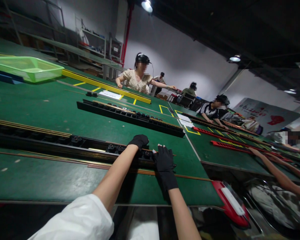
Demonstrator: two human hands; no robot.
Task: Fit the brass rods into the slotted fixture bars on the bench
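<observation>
A long black slotted rail (50,142) lies across the green table in front of me, with black blocks and brass-coloured strips in its channel. My left hand (140,141), in a black glove, is at the rail's far side near its right end; its fingers are hidden behind the glove's back. Over that end lies my right hand (164,161), gloved in black with bare fingertips, its fingers stretched forward and the thumb apart. Thin copper-coloured rods (100,165) run along the rail's near side, passing under my right wrist.
Beyond my hands lies a second black rail (130,117). A yellow bar (107,86) and a light green basket (31,69) are farther back. A red and white device (231,203) sits at the near right table edge. Co-workers sit across and to the right, near red rails (230,146).
</observation>
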